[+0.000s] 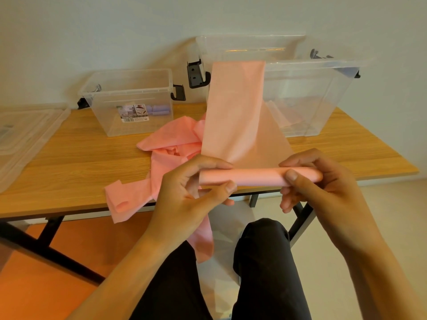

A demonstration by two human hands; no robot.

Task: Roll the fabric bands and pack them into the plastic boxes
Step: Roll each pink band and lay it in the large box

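Head view. Wood-grain table [69,162] against a pale wall, with black folding legs underneath. The floor is orange at 8 o'clock and pale at 4 o'clock.

Small clear box [129,98] at 10 o'clock on the table: open, label on its front wall, a few lilac rolls [159,110] inside at its right end. Large clear box [323,100] at 1 o'clock: open, with black latches on its ends. Another clear plastic part [249,46] stands behind it at 12 o'clock; box or lid, can't tell. Flat clear lid [25,132] at 9 o'clock on the table's left end.

Pink fabric band [235,107]: its rolled end [256,177] sits horizontal just below centre, in the air at the table's near edge. The flat rest runs up toward 12 o'clock and its top reaches the large box's front rim.

Loose pink fabric heap [171,144] at table centre, touching the band's left side. Part of it hangs over the near edge toward 6 o'clock.

Left hand [184,192] grasps the roll's left end, fingers curled over the top and thumb on the near side. Right hand [328,181] grasps the right end, thumb pressed on the front and fingers wrapped behind.

Legs in dark trousers [265,262] at 6 o'clock.
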